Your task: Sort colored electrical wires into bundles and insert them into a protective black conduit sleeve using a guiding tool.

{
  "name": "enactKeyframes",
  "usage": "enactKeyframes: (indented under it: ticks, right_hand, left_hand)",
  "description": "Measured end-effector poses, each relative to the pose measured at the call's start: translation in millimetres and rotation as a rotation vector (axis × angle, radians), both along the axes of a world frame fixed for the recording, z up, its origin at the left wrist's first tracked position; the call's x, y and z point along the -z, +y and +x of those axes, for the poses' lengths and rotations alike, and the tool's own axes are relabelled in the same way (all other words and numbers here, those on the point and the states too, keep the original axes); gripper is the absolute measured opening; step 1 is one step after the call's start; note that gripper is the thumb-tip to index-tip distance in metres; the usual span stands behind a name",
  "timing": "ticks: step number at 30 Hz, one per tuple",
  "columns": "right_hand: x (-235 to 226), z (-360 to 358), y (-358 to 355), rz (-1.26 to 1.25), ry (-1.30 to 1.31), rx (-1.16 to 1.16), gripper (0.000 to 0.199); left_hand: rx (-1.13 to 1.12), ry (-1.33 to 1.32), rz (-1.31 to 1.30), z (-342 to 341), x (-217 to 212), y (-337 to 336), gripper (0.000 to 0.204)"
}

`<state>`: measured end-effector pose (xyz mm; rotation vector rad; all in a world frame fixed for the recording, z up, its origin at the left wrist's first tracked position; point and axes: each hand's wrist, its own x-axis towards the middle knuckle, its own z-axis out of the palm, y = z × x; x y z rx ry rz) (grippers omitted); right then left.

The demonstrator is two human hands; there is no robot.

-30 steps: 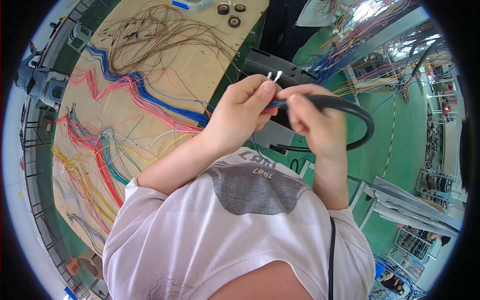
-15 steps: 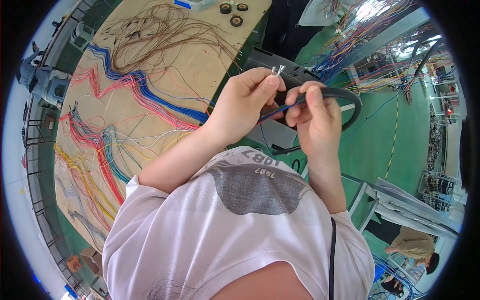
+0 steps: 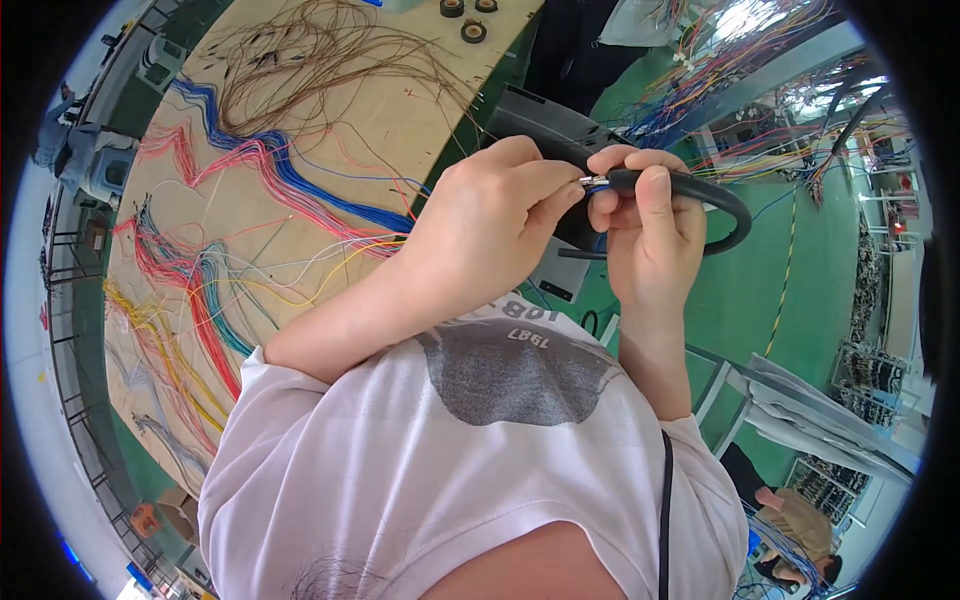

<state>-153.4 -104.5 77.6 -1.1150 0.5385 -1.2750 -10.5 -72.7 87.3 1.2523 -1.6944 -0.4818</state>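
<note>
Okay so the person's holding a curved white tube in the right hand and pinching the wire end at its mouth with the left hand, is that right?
Not quite: the tube is black, not white. The head view shows the right hand gripping the curved black tube while the left hand pinches the wire end at its mouth. The rest stands.

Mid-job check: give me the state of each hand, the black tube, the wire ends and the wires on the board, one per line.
left hand: closed, pinching the wire ends at the tube mouth
right hand: closed around the black tube
black tube: bent in a curve, held near one end
wire ends: at the tube's open end, barely showing
coloured wires: laid out in bundles across the wooden board
</note>
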Motion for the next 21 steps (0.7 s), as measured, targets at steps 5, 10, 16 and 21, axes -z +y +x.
enactKeyframes:
  ticks: [5, 10, 16, 21]
  right_hand:
    - [2.2, -1.2, -1.8, -0.042, 0.01, -0.035, 0.018]
    - [0.7, 2.0, 0.9, 0.001, 0.063, 0.007, 0.018]
    - [2.4, 3.0, 3.5, 0.053, -0.045, 0.022, 0.021]
    - [0.9, 3.7, 3.8, 0.068, -0.131, -0.015, 0.021]
  left_hand:
    - [0.031, -0.005, 0.097, 4.0, -4.9, -1.6, 0.008]
    - [0.005, -0.132, -0.031, 0.7, -2.4, 1.7, 0.006]
    - [0.03, -0.145, -0.023, 1.6, -2.7, 0.0, 0.011]
    - [0.052, -0.091, -0.128, 2.0, -2.8, 0.8, 0.012]
